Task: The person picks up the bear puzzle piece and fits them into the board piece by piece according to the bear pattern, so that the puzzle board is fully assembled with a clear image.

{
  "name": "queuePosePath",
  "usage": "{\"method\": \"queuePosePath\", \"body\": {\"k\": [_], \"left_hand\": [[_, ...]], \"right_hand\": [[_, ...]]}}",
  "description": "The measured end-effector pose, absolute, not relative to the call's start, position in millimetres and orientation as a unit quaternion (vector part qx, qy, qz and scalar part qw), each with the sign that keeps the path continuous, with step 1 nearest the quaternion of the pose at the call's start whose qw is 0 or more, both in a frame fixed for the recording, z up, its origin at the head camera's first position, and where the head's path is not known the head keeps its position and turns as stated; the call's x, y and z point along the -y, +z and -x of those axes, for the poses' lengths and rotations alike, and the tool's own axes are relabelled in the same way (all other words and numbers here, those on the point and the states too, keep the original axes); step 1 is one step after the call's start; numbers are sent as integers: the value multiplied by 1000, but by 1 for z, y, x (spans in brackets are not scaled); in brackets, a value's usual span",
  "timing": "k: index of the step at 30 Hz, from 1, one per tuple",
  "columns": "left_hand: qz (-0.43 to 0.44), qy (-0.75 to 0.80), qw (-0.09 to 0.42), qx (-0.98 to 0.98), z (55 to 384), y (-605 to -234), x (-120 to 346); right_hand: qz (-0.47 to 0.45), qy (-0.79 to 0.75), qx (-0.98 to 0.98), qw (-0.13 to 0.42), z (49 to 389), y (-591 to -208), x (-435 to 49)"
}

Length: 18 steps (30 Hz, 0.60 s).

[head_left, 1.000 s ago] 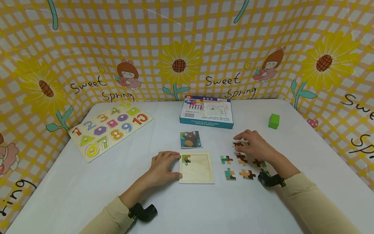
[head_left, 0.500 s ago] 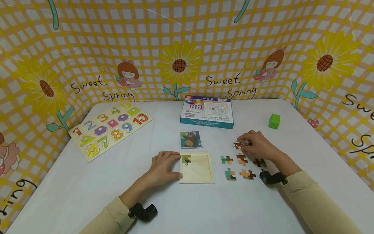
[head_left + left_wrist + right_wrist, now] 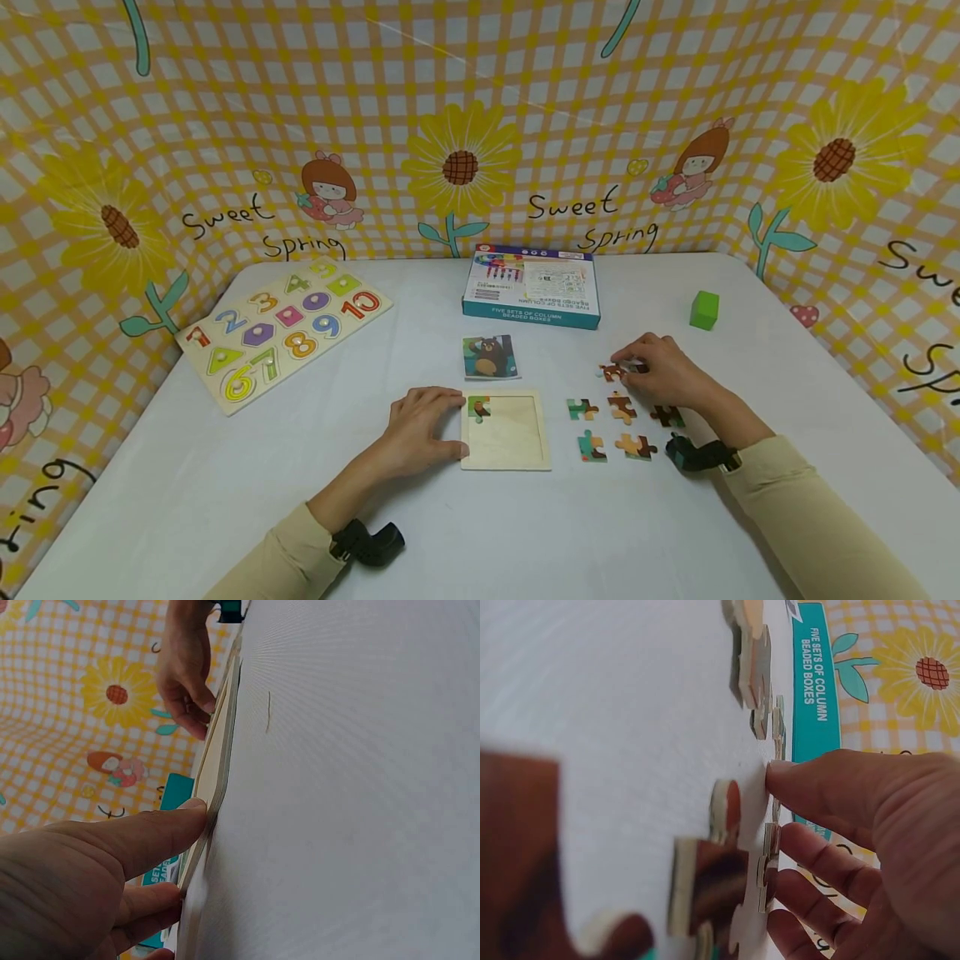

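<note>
My left hand (image 3: 422,432) rests at the left edge of a shallow wooden puzzle tray (image 3: 543,429). Its thumb lies on the tray's rim in the left wrist view, fingers along the same side. One green-and-brown jigsaw piece (image 3: 477,406) sits in the tray's upper left corner. My right hand (image 3: 667,372) is at the far row of loose pieces. Thumb and fingertips close around a brown jigsaw piece (image 3: 611,372), low at the table; another piece is partly hidden under the hand. Nearer lie a green-and-brown piece (image 3: 581,409), a teal piece (image 3: 592,446) and an orange-brown piece (image 3: 636,447).
A bear picture card (image 3: 490,357) lies behind the tray. Farther back is a flat teal-edged box (image 3: 531,287). At the left lies a number-and-shape board (image 3: 285,333), at the right a green block (image 3: 704,310). A patterned cloth (image 3: 461,100) rises around the table.
My right hand has shifted slightly right, and its thumb and index finger have drawn closer together, uncovering more of the brown piece. My left hand and the tray stay put.
</note>
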<state>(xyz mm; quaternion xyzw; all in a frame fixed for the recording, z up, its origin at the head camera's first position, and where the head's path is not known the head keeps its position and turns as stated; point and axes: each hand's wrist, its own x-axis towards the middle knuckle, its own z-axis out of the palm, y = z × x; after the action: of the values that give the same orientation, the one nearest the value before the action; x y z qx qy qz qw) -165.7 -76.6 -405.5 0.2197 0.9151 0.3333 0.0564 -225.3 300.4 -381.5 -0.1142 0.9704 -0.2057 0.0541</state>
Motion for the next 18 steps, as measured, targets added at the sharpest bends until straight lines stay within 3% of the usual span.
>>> {"method": "queuePosePath", "body": {"k": [18], "left_hand": [[-224, 329, 56, -916, 166, -405, 77]], "right_hand": [[123, -214, -968, 44, 224, -382, -301]]}}
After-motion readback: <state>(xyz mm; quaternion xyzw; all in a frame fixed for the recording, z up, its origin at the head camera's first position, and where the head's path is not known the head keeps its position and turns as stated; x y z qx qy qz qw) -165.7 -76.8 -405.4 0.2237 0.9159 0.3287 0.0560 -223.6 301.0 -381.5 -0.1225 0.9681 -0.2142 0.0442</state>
